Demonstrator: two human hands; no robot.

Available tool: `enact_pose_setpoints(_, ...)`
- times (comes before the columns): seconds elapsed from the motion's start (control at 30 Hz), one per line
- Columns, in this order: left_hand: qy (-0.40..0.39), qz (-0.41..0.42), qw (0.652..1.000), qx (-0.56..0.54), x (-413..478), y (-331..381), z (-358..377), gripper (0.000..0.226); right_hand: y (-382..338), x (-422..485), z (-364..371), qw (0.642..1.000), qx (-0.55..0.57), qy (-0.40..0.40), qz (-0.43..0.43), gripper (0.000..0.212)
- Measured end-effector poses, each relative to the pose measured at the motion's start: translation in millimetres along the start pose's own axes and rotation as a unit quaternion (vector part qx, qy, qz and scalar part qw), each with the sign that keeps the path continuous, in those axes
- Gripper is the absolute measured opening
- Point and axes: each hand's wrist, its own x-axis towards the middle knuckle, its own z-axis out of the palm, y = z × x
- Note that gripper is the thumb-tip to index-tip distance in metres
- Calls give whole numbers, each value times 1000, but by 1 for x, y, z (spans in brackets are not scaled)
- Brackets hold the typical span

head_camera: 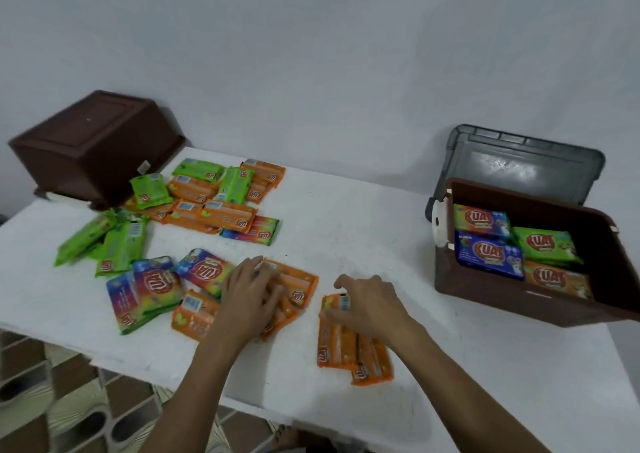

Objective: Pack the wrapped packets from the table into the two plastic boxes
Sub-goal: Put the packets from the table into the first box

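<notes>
Several wrapped packets lie on the white table (346, 217): green ones (114, 241), orange ones (225, 215) and rainbow ones (152, 286) at the left. My left hand (251, 297) lies on a pile of orange packets (298, 288) near the middle, its fingers curled over them. My right hand (367, 302) presses down on the top of two more orange packets (349, 348), fingers bent around their upper end. A brown plastic box (540, 310) at the right stands open and holds several packets. A second brown box (93, 148) lies upside down at the back left.
The open box's grey lid (519, 165) leans up against the white wall behind it. The table's front edge runs from the lower left toward the bottom right, with a patterned tiled floor (69, 411) below it.
</notes>
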Motion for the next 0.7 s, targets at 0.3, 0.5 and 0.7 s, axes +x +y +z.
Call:
enact_pose_setpoints(0.3,0,-30,999,-42,-6,-5,5,61,-6,7,14,992,125,-6,31,58)
enact_pose_setpoints(0.5,2,-31,998,-46,-6,-7,6,59,-6,8,5,973,230,25,12,28)
enact_pose_setpoints(0.7,9,-30,998,-48,-5,-8,8,59,1,6,-11,879,476,40,-4,16)
